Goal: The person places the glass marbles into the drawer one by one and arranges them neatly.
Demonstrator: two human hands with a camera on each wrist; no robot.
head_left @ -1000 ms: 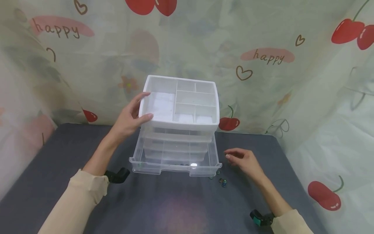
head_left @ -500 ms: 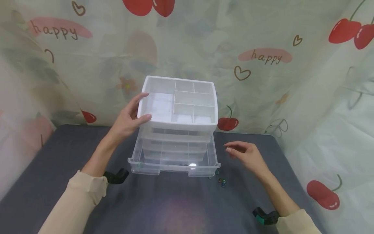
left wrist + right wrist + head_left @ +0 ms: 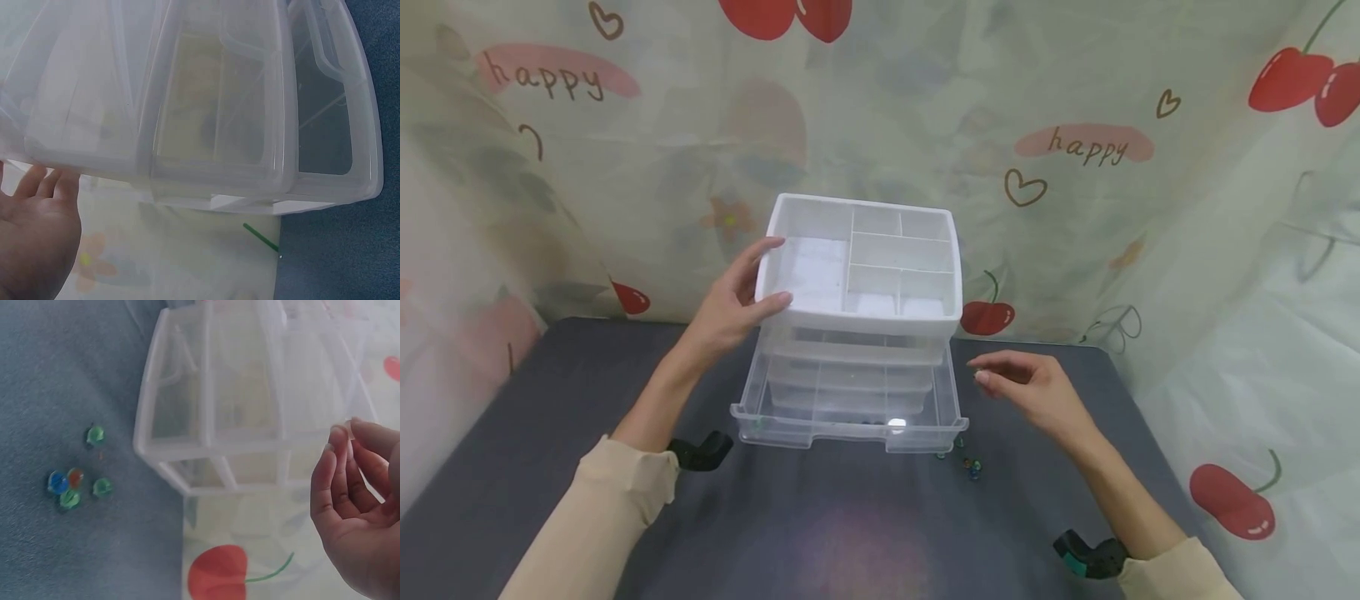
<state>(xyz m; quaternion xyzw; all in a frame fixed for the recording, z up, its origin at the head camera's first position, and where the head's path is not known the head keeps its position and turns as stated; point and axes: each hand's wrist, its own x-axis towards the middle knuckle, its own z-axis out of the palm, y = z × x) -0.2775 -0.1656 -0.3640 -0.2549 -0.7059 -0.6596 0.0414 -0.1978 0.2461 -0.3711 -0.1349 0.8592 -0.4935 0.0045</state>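
A white plastic drawer organizer [image 3: 865, 321] stands on the table, its divided tray on top and its clear bottom drawer [image 3: 850, 432] pulled out. My left hand [image 3: 722, 312] grips the tray's left side, thumb at the front and fingers farther back along the rim. To the right of the organizer my right hand [image 3: 1037, 392] is raised, thumb and fingertips pinched together on what looks like a marble, mostly hidden by the fingers. Several glass marbles lie below it by the drawer's right corner, including a blue marble [image 3: 58, 482] and a green marble [image 3: 95, 435].
The dark table [image 3: 715, 533] runs up to a patterned cloth backdrop [image 3: 887, 100] with cherries and lettering. Similar cloth hangs at the left and right sides. The pulled-out drawer's front edge juts toward me, close to the loose marbles.
My right hand has risen a little, away from the marbles on the table, its fingertips still together. My left hand stays on the tray, and the organizer has not moved.
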